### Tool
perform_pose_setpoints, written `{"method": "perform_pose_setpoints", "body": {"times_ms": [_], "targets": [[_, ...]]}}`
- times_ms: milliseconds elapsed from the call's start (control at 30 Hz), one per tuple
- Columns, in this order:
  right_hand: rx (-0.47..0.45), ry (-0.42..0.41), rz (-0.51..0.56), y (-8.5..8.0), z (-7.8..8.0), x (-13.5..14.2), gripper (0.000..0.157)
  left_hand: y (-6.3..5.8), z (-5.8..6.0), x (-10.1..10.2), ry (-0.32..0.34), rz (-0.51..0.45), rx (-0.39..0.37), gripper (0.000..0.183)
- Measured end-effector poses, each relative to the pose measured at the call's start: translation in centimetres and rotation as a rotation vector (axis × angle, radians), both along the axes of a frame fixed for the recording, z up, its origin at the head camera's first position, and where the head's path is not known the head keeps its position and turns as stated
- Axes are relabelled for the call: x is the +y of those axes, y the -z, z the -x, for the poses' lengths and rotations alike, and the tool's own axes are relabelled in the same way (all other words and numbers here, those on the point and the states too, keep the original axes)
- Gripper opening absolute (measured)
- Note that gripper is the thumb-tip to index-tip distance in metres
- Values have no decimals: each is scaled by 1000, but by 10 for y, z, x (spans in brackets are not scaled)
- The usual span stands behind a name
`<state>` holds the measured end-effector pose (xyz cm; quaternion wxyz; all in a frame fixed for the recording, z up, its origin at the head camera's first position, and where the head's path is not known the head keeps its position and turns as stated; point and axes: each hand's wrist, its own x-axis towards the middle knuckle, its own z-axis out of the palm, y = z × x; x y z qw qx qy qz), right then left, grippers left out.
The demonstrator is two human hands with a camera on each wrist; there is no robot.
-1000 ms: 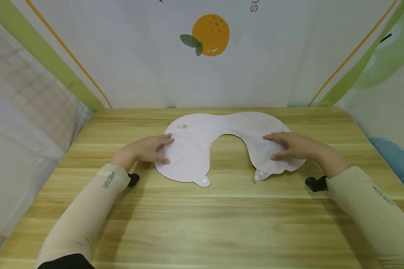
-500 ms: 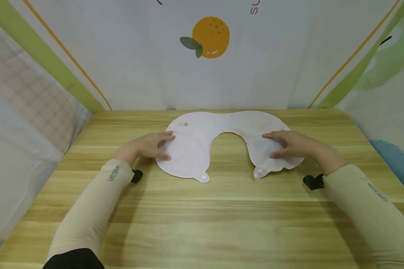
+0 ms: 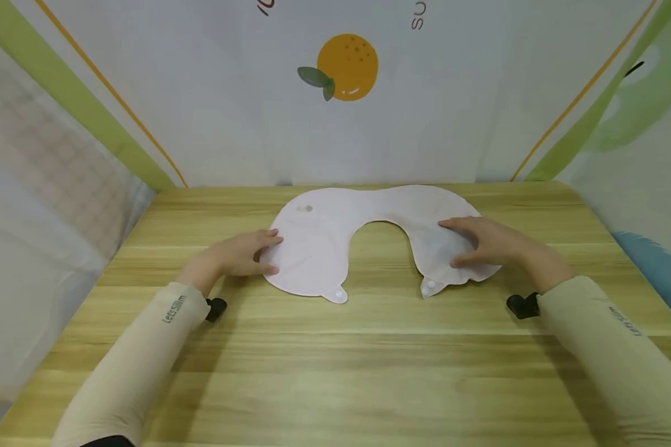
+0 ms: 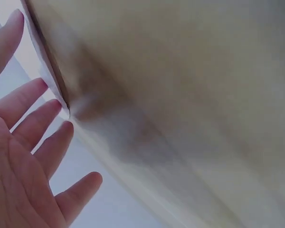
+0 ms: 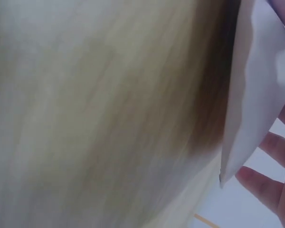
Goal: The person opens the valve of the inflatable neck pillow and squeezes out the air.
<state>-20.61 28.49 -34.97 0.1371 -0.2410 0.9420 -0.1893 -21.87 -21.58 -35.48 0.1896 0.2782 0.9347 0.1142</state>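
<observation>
A flat, pale pinkish-white U-shaped neck pillow (image 3: 313, 248) lies on the wooden table, its opening toward the front. Each end carries a small tab with a snap button (image 3: 338, 295), and a small clear valve (image 3: 304, 208) shows on the upper left. At the left lobe's outer edge is my left hand (image 3: 237, 253), fingers spread and fingertips right at the rim. In the left wrist view, its fingers (image 4: 57, 147) look relaxed beside the edge. My right hand (image 3: 494, 241) rests over the right lobe with thumb and fingers apart; the right wrist view shows fingertips along the pillow's edge (image 5: 256, 95).
The wooden table (image 3: 335, 379) stretches toward the front. Behind it hangs a white curtain (image 3: 223, 112) printed with an orange; more printed fabric hangs at both sides. Black wrist mounts (image 3: 522, 305) stick out below the sleeves.
My left hand has drawn slightly left, from over the left lobe to its edge. My right hand stays nearly in place on the right lobe. The head view has tilted up a little.
</observation>
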Motion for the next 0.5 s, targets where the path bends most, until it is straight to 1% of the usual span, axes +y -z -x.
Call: {"method": "perform_pose_setpoints", "body": {"times_ms": [100, 133, 233, 333, 433, 500], "targets": [[5, -17, -28, 0, 0, 1, 86, 0, -10, -2, 21, -4, 7, 72], [14, -23, -47, -1, -1, 1, 87, 0, -13, -3, 19, -4, 1, 71], [76, -40, -114, -2, -7, 6, 85, -1, -26, -8, 21, -6, -5, 70], [148, -28, -186, -5, -17, 17, 83, -2, -40, -17, 8, 5, 12, 71], [185, 43, -225, -6, -28, 35, 83, -3, -50, -30, -15, 11, 89, 70], [201, 104, -235, -8, -35, 48, 83, -4, -52, -40, -32, 21, 173, 70]]}}
